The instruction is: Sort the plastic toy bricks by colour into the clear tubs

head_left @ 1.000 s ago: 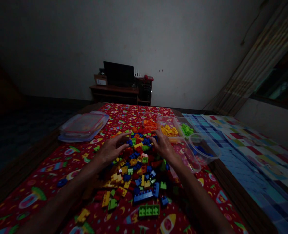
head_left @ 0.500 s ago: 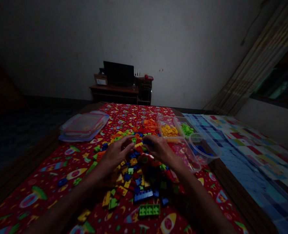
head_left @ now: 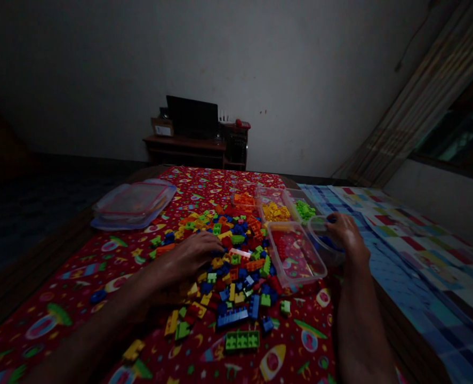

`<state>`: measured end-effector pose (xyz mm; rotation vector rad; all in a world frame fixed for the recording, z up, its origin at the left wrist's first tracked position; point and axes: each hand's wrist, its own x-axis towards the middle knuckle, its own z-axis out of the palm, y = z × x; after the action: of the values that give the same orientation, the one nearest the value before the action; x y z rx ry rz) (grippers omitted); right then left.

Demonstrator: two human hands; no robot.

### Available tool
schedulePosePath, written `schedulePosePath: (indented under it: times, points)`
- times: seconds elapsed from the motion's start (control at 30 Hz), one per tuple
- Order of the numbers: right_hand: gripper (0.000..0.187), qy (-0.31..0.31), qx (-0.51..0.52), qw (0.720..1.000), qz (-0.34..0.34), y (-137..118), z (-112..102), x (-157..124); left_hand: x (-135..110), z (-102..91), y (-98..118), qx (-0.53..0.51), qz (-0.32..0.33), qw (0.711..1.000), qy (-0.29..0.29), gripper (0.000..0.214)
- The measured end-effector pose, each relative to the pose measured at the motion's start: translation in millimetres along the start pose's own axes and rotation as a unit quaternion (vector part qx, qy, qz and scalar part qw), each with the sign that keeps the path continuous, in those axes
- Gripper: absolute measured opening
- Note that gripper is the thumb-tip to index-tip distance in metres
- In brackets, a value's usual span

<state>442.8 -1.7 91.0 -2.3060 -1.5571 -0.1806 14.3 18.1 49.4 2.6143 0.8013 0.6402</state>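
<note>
Loose toy building blocks (head_left: 242, 285) in several colours lie heaped on a red patterned cloth (head_left: 100, 266). My left hand (head_left: 194, 255) rests on the heap's left side, palm down, fingers curled together; whatever is under its fingertips is hidden. Out to the right, my right hand (head_left: 347, 234) is over the rim of a round clear tub (head_left: 332, 258) with blue blocks (head_left: 327, 242) inside. Its fingers are pinched on a small dark block that looks blue. Left of that tub stands a rectangular clear container (head_left: 297, 255) with a few red blocks at its left side.
Behind are clear containers of yellow blocks (head_left: 276, 212), green blocks (head_left: 304, 210) and orange blocks (head_left: 244, 201). Stacked lids (head_left: 134, 202) lie at the left. A bed (head_left: 404, 256) adjoins on the right. A desk with a monitor (head_left: 193, 118) stands by the wall.
My right hand has moved from the heap rightward to the round tub, carrying a blue block. My left hand has turned palm down and lowered slightly onto the heap.
</note>
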Motion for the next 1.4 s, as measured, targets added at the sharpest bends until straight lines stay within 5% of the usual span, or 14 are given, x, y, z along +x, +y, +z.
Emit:
schedulePosePath:
  times: [0.13, 0.3, 0.53, 0.73, 1.0, 1.13, 1.4]
  points:
    - [0.031, 0.047, 0.053, 0.997, -0.039, -16.7, -8.4, -1.8, -5.7, 7.9, -3.9, 0.05, -0.02, 0.998, -0.021, 0.029]
    - [0.026, 0.013, 0.191, 0.963, -0.189, -87.8, -11.1, -19.1, -8.4, 10.1, -5.8, 0.092, -0.036, 0.995, -0.016, 0.03]
    - [0.042, -0.082, 0.18, 0.878, -0.435, -170.8, 50.9, -64.9, -8.1, 16.1, -3.1, 0.069, -0.029, 0.997, -0.015, 0.034]
    - [0.044, -0.087, 0.171, 0.854, -0.483, -169.3, 82.6, -70.2, -3.4, 29.9, -0.7, 0.074, -0.012, 0.997, 0.02, 0.027]
    - [0.024, -0.137, 0.124, 0.876, -0.446, -163.2, 46.3, -70.7, -4.4, 19.0, 1.0, 0.073, -0.058, 0.995, 0.033, 0.023]
    - [0.017, -0.086, 0.165, 0.889, -0.418, -160.7, 33.4, -74.7, -1.5, 4.1, 4.6, 0.063, -0.084, 0.993, 0.047, 0.027]
    - [0.021, -0.093, 0.177, 0.822, -0.533, -172.5, 37.6, -111.6, 5.1, -10.4, 1.5, 0.043, -0.121, 0.984, 0.127, 0.042]
